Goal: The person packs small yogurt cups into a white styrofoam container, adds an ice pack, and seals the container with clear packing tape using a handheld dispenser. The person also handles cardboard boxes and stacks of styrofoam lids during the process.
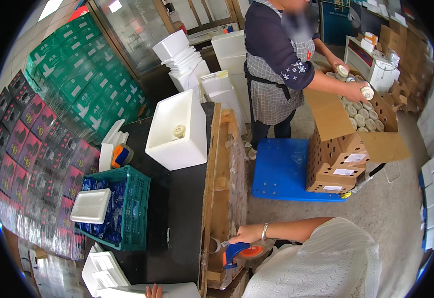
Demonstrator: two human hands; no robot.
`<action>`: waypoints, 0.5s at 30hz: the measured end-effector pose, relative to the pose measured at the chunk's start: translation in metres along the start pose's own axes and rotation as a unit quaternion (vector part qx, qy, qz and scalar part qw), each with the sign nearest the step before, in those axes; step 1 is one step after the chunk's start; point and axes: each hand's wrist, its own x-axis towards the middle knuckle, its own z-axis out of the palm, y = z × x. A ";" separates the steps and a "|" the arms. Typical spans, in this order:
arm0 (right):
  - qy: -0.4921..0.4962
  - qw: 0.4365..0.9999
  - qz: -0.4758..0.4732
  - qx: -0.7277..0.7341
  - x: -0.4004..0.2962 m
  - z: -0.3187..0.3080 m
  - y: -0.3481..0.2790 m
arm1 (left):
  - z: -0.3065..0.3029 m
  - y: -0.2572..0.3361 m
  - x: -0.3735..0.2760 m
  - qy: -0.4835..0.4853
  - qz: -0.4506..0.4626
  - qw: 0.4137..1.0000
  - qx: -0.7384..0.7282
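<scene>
My right hand (247,234), with a silver bracelet at its wrist, grips a blue and orange tape dispenser (235,252) beside the wooden table edge. Of my left hand (153,292) only the fingers show, at the bottom edge against a white foam box (176,289); the rest is hidden. Farther up the black tabletop (165,223) stands an open white foam box (196,145), tilted in the view, with a round lidded jar (179,131) inside. A green plastic crate (138,208) holds blue packets, and a white foam lid (90,205) lies across it.
Another person (276,67) in a checked apron holds jars over an open cardboard box (330,115) of jars, stacked on a blue platform (280,167). A second tape dispenser (121,155) lies by foam lids. Green cartons (86,74) and wrapped boxes (34,149) stand beyond the table.
</scene>
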 end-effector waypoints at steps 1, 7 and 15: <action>0.018 1.000 -0.001 0.008 0.001 -0.002 0.006 | -0.001 0.006 0.002 0.007 -0.011 1.000 -0.020; 0.026 0.998 -0.056 -0.027 0.035 -0.007 -0.017 | 0.021 -0.001 0.014 0.024 -0.052 0.994 0.092; 0.046 0.994 -0.101 0.011 0.063 0.015 -0.054 | 0.039 -0.034 0.092 0.131 -0.155 0.979 -0.031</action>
